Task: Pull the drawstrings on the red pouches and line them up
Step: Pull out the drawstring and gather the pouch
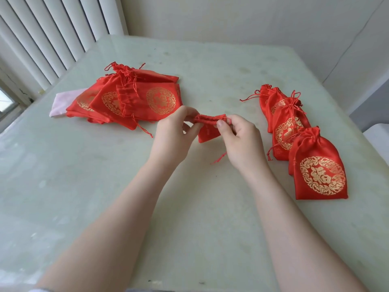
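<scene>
A heap of pouches (126,100) is lying on the bench (105,186) at far left, overlapping a flat cloth (63,100) protruding at its left edge; a row of closed pouches (294,133) is running along the right side, each overlapping the one behind; between them, the left hand (174,131) and right hand (240,138) are pinching opposite ends of one pouch (209,128) at centre.

I'm looking at what reads as a room in a home, maybe a sunroom or balcony corner. I've got a pale green, glossy, stained tabletop (210,76) pushed into a corner of plain off-white walls (231,15). White vertical blind slats (52,39) hang at the left, with a bit of window frame (8,102) below them.
</scene>
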Action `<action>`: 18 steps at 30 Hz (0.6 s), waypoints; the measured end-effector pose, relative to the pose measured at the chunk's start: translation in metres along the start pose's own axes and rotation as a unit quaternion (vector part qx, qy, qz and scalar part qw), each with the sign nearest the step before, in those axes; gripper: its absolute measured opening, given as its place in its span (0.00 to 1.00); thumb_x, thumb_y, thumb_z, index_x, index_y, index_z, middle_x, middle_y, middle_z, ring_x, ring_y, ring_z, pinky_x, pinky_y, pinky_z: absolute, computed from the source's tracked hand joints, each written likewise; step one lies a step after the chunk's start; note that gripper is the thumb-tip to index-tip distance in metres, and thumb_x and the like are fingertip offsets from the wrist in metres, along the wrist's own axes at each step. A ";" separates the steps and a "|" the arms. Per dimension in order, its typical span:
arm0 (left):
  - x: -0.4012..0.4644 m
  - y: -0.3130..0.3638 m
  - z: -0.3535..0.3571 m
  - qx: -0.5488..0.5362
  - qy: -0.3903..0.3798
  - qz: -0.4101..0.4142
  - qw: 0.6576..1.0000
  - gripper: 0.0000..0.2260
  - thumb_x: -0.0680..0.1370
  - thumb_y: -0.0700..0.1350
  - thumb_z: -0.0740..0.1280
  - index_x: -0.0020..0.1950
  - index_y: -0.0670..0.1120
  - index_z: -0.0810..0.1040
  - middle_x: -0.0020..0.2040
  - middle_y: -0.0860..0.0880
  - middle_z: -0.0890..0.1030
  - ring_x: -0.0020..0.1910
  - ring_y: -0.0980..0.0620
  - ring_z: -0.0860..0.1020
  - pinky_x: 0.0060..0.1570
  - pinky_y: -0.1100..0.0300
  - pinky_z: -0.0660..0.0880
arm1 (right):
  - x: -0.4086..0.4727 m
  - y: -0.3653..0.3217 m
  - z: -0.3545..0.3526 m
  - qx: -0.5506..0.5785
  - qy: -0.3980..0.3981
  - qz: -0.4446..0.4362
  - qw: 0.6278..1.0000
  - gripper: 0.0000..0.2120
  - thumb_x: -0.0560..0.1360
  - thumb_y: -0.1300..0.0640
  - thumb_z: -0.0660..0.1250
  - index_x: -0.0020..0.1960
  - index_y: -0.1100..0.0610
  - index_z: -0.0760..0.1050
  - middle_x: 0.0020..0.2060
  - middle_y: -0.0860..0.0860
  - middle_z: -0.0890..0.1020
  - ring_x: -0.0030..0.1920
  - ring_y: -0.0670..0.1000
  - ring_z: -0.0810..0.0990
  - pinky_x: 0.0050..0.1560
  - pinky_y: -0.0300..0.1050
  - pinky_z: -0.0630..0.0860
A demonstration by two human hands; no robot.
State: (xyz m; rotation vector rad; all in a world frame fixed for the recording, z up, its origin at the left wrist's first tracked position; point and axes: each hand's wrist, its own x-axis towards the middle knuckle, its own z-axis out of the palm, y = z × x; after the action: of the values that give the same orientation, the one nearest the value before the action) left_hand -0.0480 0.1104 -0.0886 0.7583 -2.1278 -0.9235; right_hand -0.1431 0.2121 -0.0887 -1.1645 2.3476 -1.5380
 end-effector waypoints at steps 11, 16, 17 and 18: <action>-0.008 0.006 0.003 -0.099 -0.107 -0.050 0.988 0.06 0.74 0.48 0.69 0.47 0.47 0.76 0.38 0.56 0.80 0.34 0.65 0.78 0.37 0.69 0.73 | 0.000 0.005 -0.004 0.007 -0.023 0.007 1.000 0.15 0.80 0.57 0.57 0.35 0.51 0.71 0.26 0.44 0.72 0.28 0.38 0.71 0.32 0.32 0.65; -0.005 0.002 0.001 0.006 -0.078 -0.010 0.997 0.05 0.76 0.39 0.65 0.51 0.42 0.78 0.40 0.48 0.80 0.37 0.52 0.78 0.38 0.64 0.70 | 0.000 0.003 -0.005 -0.016 -0.070 -0.003 0.997 0.14 0.80 0.59 0.57 0.36 0.53 0.72 0.27 0.45 0.74 0.28 0.38 0.72 0.32 0.31 0.65; -0.003 0.000 -0.001 0.018 -0.069 -0.003 0.997 0.06 0.77 0.38 0.64 0.51 0.42 0.78 0.39 0.47 0.80 0.37 0.48 0.77 0.39 0.61 0.70 | 0.001 0.004 -0.008 -0.018 -0.067 -0.004 0.998 0.13 0.80 0.59 0.57 0.37 0.53 0.72 0.28 0.46 0.75 0.29 0.39 0.72 0.32 0.32 0.64; -0.002 -0.001 -0.003 0.023 -0.063 -0.002 0.998 0.06 0.77 0.37 0.63 0.51 0.42 0.78 0.38 0.47 0.79 0.37 0.47 0.77 0.40 0.59 0.70 | 0.002 0.005 -0.010 -0.027 -0.067 -0.006 0.997 0.13 0.79 0.59 0.58 0.37 0.52 0.72 0.29 0.47 0.76 0.30 0.39 0.72 0.33 0.34 0.65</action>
State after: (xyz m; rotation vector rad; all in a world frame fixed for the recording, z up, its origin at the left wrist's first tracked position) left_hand -0.0443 0.1103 -0.0890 0.7442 -2.2638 -0.9492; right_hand -0.1521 0.2193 -0.0876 -1.2540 2.3126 -1.3618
